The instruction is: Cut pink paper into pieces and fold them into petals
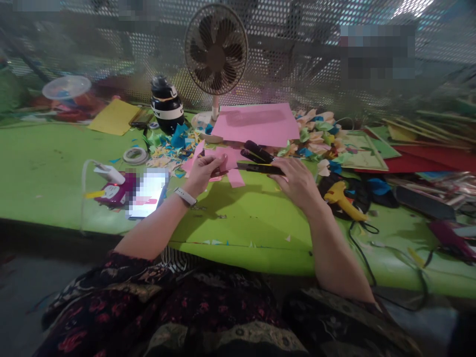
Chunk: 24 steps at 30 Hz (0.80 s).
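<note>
My left hand (206,171), with a white band on the wrist, is closed in a pinch on a piece of pink paper (193,161). My right hand (295,178) is wrapped around a pair of black scissors (260,168), whose blades point left toward my left hand. A black object with a thick rounded body (256,150), possibly a stapler, lies just beyond the scissors. Small cut pink pieces (236,177) lie below the blades on the green table (238,223). My fingers partly hide the paper and the scissor handles.
A large pink sheet (256,124) lies in front of a fan (215,54). Paper scraps and a black bottle (167,106) stand back left. A lit phone (148,193) and tape roll (135,155) are left. Folded paper petals (316,131) and a yellow glue gun (344,198) are right.
</note>
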Motion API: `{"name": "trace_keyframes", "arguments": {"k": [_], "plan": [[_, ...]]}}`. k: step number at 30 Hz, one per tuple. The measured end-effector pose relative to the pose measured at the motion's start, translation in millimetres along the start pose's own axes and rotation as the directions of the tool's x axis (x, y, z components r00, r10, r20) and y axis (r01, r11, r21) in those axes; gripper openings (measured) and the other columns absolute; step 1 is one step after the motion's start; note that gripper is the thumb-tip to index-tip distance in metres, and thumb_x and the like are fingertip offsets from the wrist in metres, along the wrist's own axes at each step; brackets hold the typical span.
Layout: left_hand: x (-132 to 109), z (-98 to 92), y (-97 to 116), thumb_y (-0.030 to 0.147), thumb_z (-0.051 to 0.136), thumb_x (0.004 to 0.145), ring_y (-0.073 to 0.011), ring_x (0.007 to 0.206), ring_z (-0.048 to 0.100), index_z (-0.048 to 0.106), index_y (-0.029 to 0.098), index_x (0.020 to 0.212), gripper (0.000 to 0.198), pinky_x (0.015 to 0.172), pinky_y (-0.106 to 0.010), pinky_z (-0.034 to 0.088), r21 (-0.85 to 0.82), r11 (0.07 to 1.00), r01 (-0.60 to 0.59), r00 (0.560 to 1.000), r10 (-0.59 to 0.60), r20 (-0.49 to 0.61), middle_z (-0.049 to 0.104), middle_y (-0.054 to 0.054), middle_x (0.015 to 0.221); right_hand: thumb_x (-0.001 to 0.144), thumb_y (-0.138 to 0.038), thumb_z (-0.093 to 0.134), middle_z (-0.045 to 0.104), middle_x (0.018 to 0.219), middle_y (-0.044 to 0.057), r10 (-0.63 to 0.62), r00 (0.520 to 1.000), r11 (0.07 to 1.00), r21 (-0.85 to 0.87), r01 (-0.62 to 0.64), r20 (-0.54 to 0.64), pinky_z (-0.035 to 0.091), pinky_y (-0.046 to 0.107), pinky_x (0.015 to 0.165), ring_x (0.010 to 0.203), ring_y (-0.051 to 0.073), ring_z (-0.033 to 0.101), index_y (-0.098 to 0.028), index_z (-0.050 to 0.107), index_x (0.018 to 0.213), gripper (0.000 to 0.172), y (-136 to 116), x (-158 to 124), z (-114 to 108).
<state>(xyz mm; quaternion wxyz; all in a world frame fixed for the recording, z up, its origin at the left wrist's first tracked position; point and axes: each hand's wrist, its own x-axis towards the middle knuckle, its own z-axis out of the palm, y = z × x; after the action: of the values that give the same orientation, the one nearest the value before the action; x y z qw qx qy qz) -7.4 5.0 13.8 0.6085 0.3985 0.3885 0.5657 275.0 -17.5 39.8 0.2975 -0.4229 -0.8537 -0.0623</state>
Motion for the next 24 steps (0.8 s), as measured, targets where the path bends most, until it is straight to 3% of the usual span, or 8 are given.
{"name": "trace_keyframes", "arguments": {"k": [6,12,19,24], "plan": [[-3.1,3.6,-1.6,0.050,0.098,0.059,-0.0058,0.053,0.058,0.061,0.017,0.061,0.050,0.070,-0.025,0.064,-0.021,1.000,0.001,0.999,0.000,0.040,0.053,0.007,0.056,0.097,-0.023,0.062,0.073,0.119,0.012,-0.026,1.000,1.000,0.010,0.026,0.006,0.049,0.057,0.104,0.115,0.034,0.065,-0.025,0.065,0.121,0.024,-2.8,0.2,7.9],[-2.2,3.3,-3.1,0.047,0.097,0.063,-0.0064,0.055,0.061,0.062,0.018,0.064,0.045,0.069,-0.023,0.063,-0.036,0.999,0.005,1.000,-0.006,-0.013,0.057,0.007,0.058,0.098,-0.024,0.063,0.075,0.115,0.011,-0.048,0.999,0.998,0.031,0.049,-0.005,0.050,0.056,0.103,0.112,0.033,0.067,-0.024,0.066,0.116,0.018,-1.0,0.0,10.9],[-7.0,9.5,1.8,0.044,0.096,0.065,-0.0063,0.054,0.060,0.061,0.018,0.063,0.043,0.063,-0.021,0.058,-0.001,0.999,0.054,0.998,-0.054,-0.021,0.061,0.005,0.060,0.097,-0.024,0.062,0.074,0.116,0.012,-0.017,0.998,0.998,0.062,0.013,0.060,0.050,0.056,0.102,0.113,0.033,0.066,-0.025,0.068,0.117,0.021,-8.9,1.0,12.1],[-6.7,8.4,-0.4,0.045,0.096,0.064,-0.0046,0.051,0.053,0.056,0.018,0.058,0.049,0.063,-0.021,0.057,0.016,0.999,0.048,0.999,-0.048,-0.022,0.054,0.007,0.056,0.097,-0.023,0.062,0.073,0.118,0.012,0.001,0.995,0.998,0.059,-0.007,0.095,0.050,0.056,0.101,0.113,0.033,0.065,-0.025,0.068,0.117,0.021,-11.6,2.1,9.5]]}}
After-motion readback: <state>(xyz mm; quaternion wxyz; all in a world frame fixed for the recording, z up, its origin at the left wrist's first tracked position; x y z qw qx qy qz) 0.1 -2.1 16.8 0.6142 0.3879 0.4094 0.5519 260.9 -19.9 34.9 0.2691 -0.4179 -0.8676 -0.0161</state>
